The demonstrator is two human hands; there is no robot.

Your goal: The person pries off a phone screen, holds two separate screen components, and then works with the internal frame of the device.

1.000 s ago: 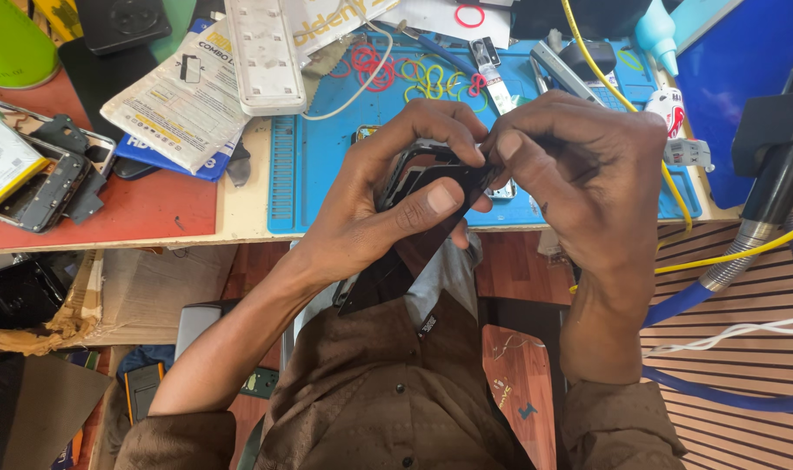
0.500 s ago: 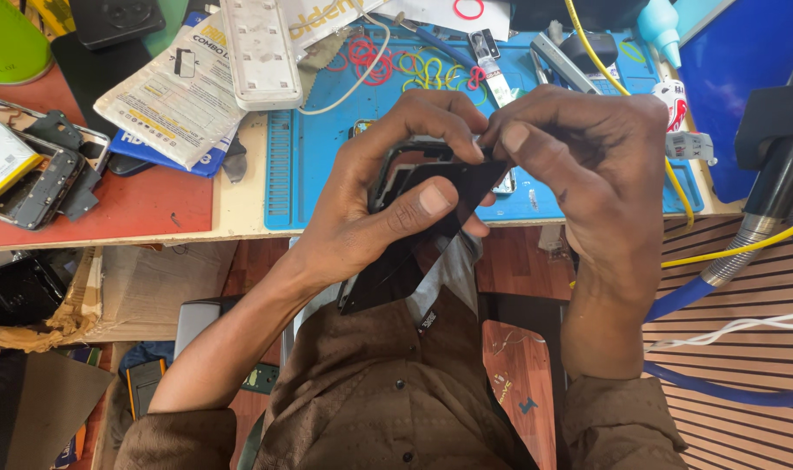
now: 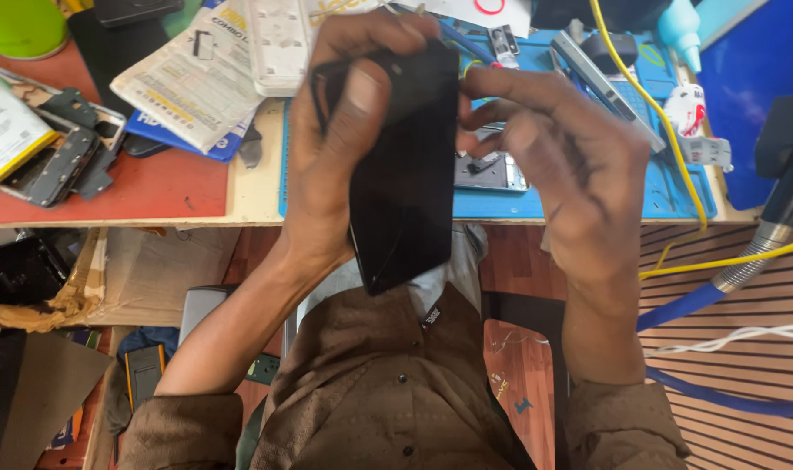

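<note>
A: Phone (image 3: 405, 165), black slab, held up over the near edge of the table (image 3: 248, 196). Long axis runs nearly top to bottom of the view, upper end tipped slightly away, lower corner pointing down at the brown shirt (image 3: 370, 392).

B: Which hand carries it?

A: Left hand (image 3: 335, 148). Closed round the phone's left edge, thumb laid flat on the dark face, fingers curled over the top end. Right hand (image 3: 562, 174) sits just to the right; fingertips (image 3: 479, 87) reach the upper right edge, the rest loosely curled, nothing else in it as far as I can tell.

B: So the phone lies left of the right hand?

A: Yes, and the left is the closer one, wrapped about it. Blue mat (image 3: 675, 187) with small parts is behind both.

B: Change from half a second back?

A: Then both hands clustered tight over the phone, and it lay slanted and mostly covered. Now it stands more upright, more of the face shows, and the right hand has drawn off to the edge.
</note>
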